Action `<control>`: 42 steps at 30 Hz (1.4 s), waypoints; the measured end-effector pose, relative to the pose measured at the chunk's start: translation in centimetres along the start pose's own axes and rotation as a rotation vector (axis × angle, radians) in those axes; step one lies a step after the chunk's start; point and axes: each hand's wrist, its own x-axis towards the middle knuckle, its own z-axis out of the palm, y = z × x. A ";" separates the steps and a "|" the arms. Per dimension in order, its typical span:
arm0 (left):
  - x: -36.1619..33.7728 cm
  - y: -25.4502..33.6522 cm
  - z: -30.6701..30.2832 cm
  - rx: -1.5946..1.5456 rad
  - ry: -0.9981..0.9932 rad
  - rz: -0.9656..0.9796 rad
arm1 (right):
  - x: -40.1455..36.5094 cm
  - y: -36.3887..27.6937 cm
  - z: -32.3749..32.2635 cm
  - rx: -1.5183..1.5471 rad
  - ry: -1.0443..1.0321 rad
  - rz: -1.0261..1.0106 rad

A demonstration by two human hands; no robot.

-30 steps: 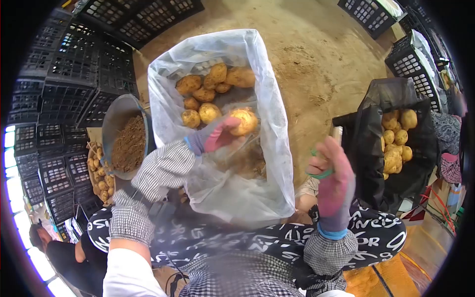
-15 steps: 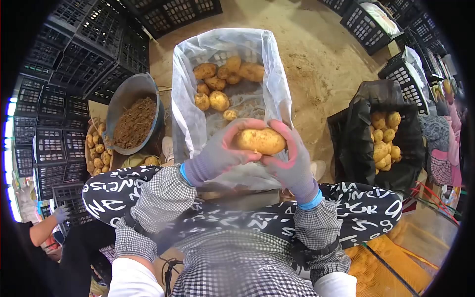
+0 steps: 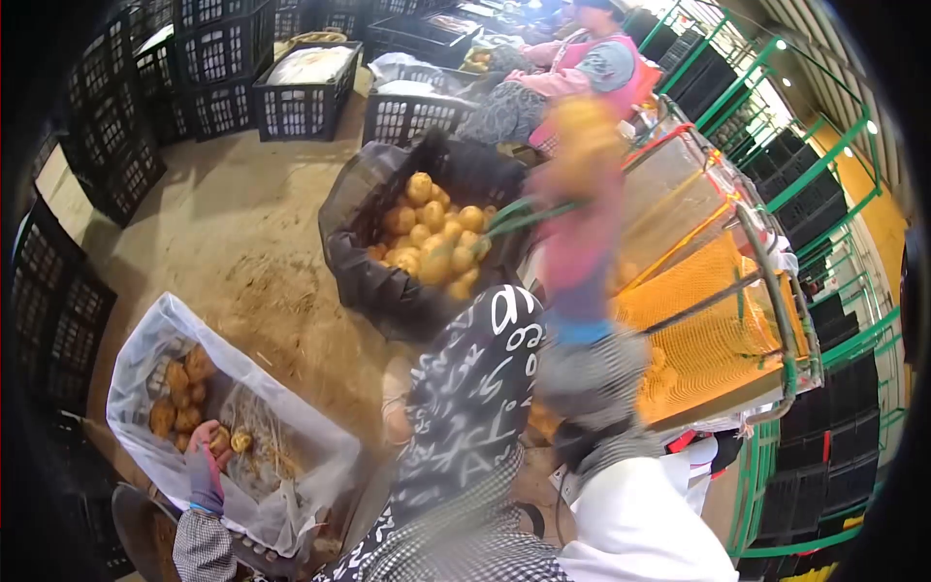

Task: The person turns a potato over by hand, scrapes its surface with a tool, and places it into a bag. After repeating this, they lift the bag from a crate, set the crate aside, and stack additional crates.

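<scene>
- Left hand (image 3: pixel 209 450): you have it inside the white-lined crate (image 3: pixel 310 427), near the long edge on your side. Its fingers curl against a potato (image 3: pixel 222 441); whether they pinch it firmly, you cannot tell from this view.
- Right hand (image 3: pixel 580 209): raised beside the orange mesh (image 3: pixel 722 315), blurred. Its fingers close around a yellow-brown potato (image 3: pixel 586 131); exact fingertip placement is unclear.
- White-lined crate, fill state: a small group of potatoes (image 3: pixel 181 393) lies toward the far short edge. Bare liner shows toward the near right corner, so the crate appears only partly filled.
- Black-lined crate (image 3: pixel 341 218), fill state: a larger heap (image 3: pixel 427 238) lies between its edges, apparently fuller than the white-lined crate.
- Green strands (image 3: pixel 529 219) extend from near your right forearm to above this heap.
- Overall progress: potatoes lie in both crates and two are at your hands; no final count can be judged.
</scene>
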 end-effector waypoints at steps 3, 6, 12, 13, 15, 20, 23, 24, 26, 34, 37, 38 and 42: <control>5.6 -6.5 -5.4 0.113 -0.205 -0.087 | 12.1 -9.2 -9.3 -0.363 0.117 -0.334; 1.0 -2.2 0.4 0.664 -0.072 0.105 | 14.5 -9.4 -10.9 -0.610 0.129 -0.343; -2.9 -7.6 0.1 1.446 -0.246 0.513 | -1.7 5.6 1.5 -0.148 -0.194 0.358; -3.4 -9.6 0.3 1.485 -0.128 0.748 | -4.2 8.2 2.8 0.126 -0.038 0.626; -3.6 -4.6 1.1 1.623 -0.254 0.376 | -9.2 12.2 5.9 0.115 -0.284 0.697; 5.4 -5.8 -3.9 1.857 -0.049 0.168 | -13.3 14.5 10.6 -0.096 -0.345 0.915; 11.1 -11.4 -7.3 1.994 0.079 0.380 | -13.1 15.4 10.7 -0.166 -0.311 0.984; 11.7 -11.7 -7.6 1.969 0.091 0.440 | -13.1 15.7 10.5 -0.170 -0.298 1.004; 13.5 -12.4 -7.5 1.938 0.022 0.343 | -13.3 16.1 10.8 -0.199 -0.330 1.000; 5.1 1.2 -2.0 0.633 0.008 -0.113 | -15.5 14.8 11.8 -0.242 -0.454 1.084; -0.1 3.3 1.7 0.053 -0.033 -0.044 | -17.8 14.1 13.1 -0.350 -0.668 1.037; -1.6 3.5 3.1 -0.124 -0.042 0.013 | -19.4 14.1 12.9 -0.342 -0.755 0.988; -5.9 3.9 7.8 -0.183 -0.023 0.192 | -23.5 13.6 14.1 -0.475 -1.200 0.684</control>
